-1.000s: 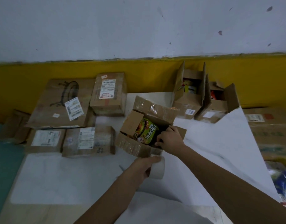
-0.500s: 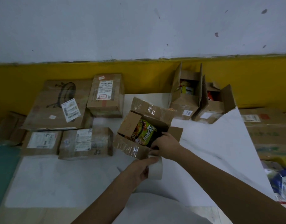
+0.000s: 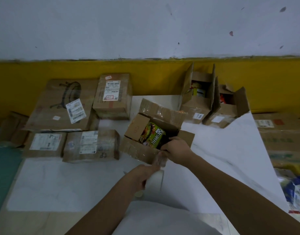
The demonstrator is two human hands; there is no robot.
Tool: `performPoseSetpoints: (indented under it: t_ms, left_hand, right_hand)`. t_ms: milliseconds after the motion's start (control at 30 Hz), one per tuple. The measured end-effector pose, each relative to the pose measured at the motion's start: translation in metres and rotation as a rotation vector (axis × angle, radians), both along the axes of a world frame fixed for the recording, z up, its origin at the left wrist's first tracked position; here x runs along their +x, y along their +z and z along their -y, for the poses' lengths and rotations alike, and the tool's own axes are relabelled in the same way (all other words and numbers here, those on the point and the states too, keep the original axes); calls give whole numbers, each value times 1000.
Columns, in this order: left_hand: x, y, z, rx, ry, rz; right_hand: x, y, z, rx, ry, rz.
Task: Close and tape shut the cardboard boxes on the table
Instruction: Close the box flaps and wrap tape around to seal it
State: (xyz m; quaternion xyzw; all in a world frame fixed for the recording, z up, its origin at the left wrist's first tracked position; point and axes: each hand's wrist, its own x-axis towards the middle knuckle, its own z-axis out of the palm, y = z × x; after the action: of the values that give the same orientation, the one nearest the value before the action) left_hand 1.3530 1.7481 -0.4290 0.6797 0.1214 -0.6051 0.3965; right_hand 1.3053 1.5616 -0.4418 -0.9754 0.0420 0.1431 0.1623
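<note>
Head view, looking down along both forearms. Left hand [image 3: 143, 173]: curled round the tape roll [image 3: 154, 181], grips it just above the white table [image 3: 78, 180], close to the body. Right hand [image 3: 177, 148]: fingers bent over the near right corner of the open box [image 3: 137, 150], pinches there at the rim. Between the two hands, a clear tape strip [image 3: 160, 161], drawn from the roll up to that corner; too blurred to tell whether pinched along with the cardboard. Open box mid-table, turned corner-on, all flaps up or splayed outward, green noodle packet [image 3: 152, 134] lying inside. Behind and to the right, against the yellow wall band [image 3: 154, 77], two more unsealed boxes [image 3: 196, 107], side by side, flaps standing. To the left, well apart from the hands, several sealed boxes [image 3: 91, 146] bearing white labels.
</note>
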Motion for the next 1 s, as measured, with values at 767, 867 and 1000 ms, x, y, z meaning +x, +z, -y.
performPoseSetpoints:
  t_ms: [767, 867, 1000]
  left_hand:
    - [-18, -8, -4, -194, 3, 390]
    - [-19, 9, -7, -357, 38, 267]
    - [-10, 31, -8, -466, -57, 192]
  right_hand:
    - [4, -4, 9, 173, -105, -40]
    - [4, 5, 10, 154, -71, -79]
    - [-2, 18, 9, 110, -135, -21]
